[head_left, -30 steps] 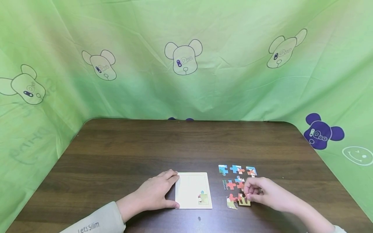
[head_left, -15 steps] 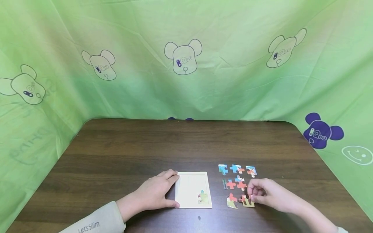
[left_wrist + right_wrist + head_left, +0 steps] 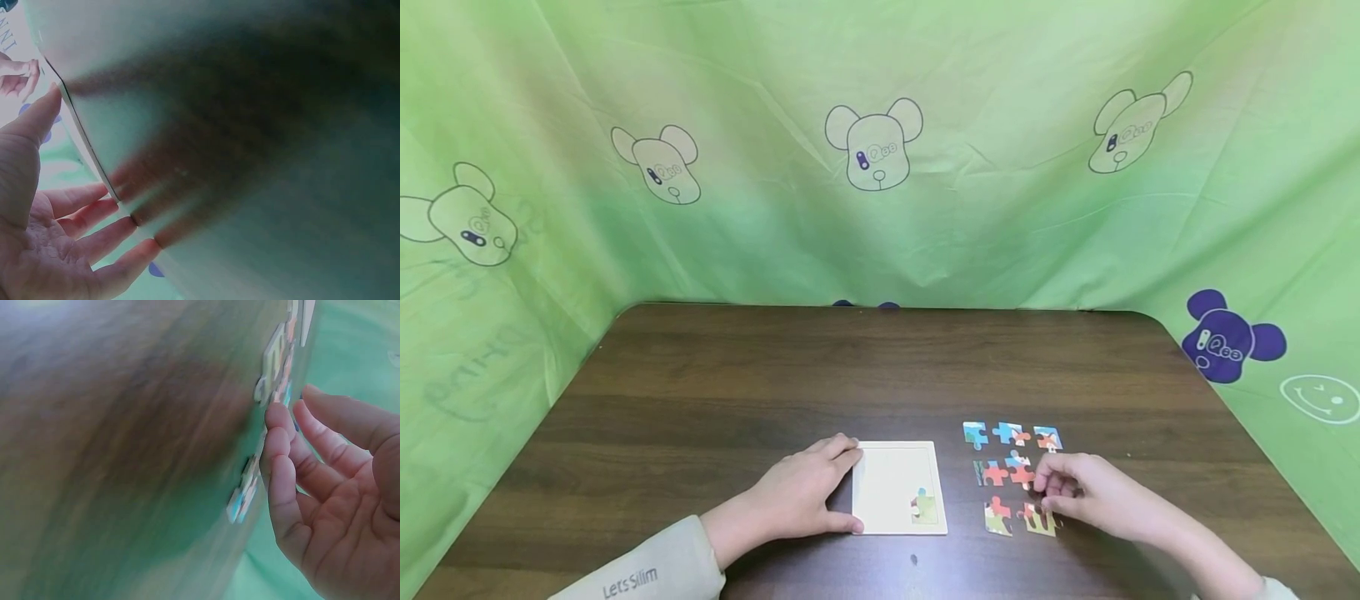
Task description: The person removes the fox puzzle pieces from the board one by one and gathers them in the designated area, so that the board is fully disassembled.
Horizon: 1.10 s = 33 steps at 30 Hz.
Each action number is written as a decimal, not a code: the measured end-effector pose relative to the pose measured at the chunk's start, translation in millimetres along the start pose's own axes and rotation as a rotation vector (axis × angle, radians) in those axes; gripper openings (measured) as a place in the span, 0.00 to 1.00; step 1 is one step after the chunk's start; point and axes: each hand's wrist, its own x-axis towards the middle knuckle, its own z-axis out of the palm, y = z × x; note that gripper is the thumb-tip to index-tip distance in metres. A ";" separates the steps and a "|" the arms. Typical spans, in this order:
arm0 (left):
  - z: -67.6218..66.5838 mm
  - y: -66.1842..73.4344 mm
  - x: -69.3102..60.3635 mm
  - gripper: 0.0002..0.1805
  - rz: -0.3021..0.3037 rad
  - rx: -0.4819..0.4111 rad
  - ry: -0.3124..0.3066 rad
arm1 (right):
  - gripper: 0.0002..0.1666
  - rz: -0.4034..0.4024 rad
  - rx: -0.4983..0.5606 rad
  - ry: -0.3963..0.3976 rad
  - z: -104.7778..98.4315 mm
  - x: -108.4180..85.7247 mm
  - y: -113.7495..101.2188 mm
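Note:
My left hand (image 3: 805, 492) rests against the left side of a cream square puzzle tray (image 3: 887, 475). Its thumb touches the lower-left corner, and its fairly straight fingers lie by the upper-left corner. One green puzzle piece (image 3: 927, 509) sits in the tray's lower right. My right hand (image 3: 1090, 496) hovers over the right side of the loose pieces with bent fingers. Just under its fingertips lies a yellow-green puzzle piece (image 3: 1039, 521), partly covered. In the right wrist view the thumb and fingers of the right hand (image 3: 337, 481) stand apart, with no piece visible between them.
Several loose puzzle pieces lie in rows right of the tray: blue ones (image 3: 976, 434) at the back, red ones (image 3: 995, 473) in the middle, a red-and-green one (image 3: 998, 518) in front. A brown wooden table (image 3: 775, 367) carries everything. Green printed cloth (image 3: 760, 217) hangs behind.
The yellow-green piece has slid right, away from the red-and-green one, under my right hand. The fingers have since loosened and lifted slightly from it. My left hand and the tray have not moved.

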 end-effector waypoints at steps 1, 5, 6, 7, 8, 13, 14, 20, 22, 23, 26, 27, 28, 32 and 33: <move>-0.1 0.0 0.0 0.49 0.001 0.001 0.001 | 0.08 0.000 0.003 -0.003 -0.1 1.7 -1.7; -0.5 0.0 0.2 0.48 0.001 0.000 0.005 | 0.07 0.002 0.024 -0.021 1.8 12.1 -9.4; -0.6 0.0 0.3 0.48 0.001 -0.001 0.005 | 0.07 -0.002 0.028 -0.027 2.7 15.4 -11.7; -0.7 0.0 0.4 0.48 0.001 -0.002 0.006 | 0.06 -0.004 0.030 -0.032 3.8 18.7 -14.2; -0.7 0.0 0.6 0.48 0.001 -0.002 0.007 | 0.06 -0.008 0.030 -0.036 5.2 22.2 -16.7; -0.4 0.0 1.3 0.48 0.005 0.005 0.012 | 0.05 0.004 0.057 -0.069 13.1 39.2 -31.1; -0.3 0.0 1.3 0.48 0.006 0.007 0.013 | 0.04 0.009 0.061 -0.078 14.8 42.5 -34.0; -0.6 0.7 0.8 0.49 0.004 0.016 0.008 | 0.05 0.016 0.045 -0.126 24.1 60.9 -48.7; -0.9 0.9 0.7 0.49 0.001 0.016 0.005 | 0.05 0.005 0.040 -0.137 27.7 66.1 -52.3; -1.0 0.9 0.7 0.49 0.000 0.015 0.004 | 0.05 -0.003 0.031 -0.141 29.8 68.5 -53.7; -0.9 0.8 0.7 0.49 -0.003 0.013 -0.001 | 0.06 -0.028 -0.003 -0.153 36.3 75.4 -58.1; -0.8 0.7 0.8 0.49 -0.003 0.013 -0.001 | 0.06 -0.040 -0.020 -0.153 38.2 77.6 -59.3; -0.6 0.6 0.9 0.49 -0.002 0.013 0.000 | 0.07 -0.047 -0.032 -0.155 40.3 79.7 -60.7; 0.0 0.1 1.3 0.48 0.005 0.010 0.012 | 0.07 -0.083 -0.081 -0.154 46.5 86.6 -66.3; 0.1 0.0 1.4 0.48 0.006 0.007 0.013 | 0.08 -0.085 -0.084 -0.156 47.4 88.1 -67.5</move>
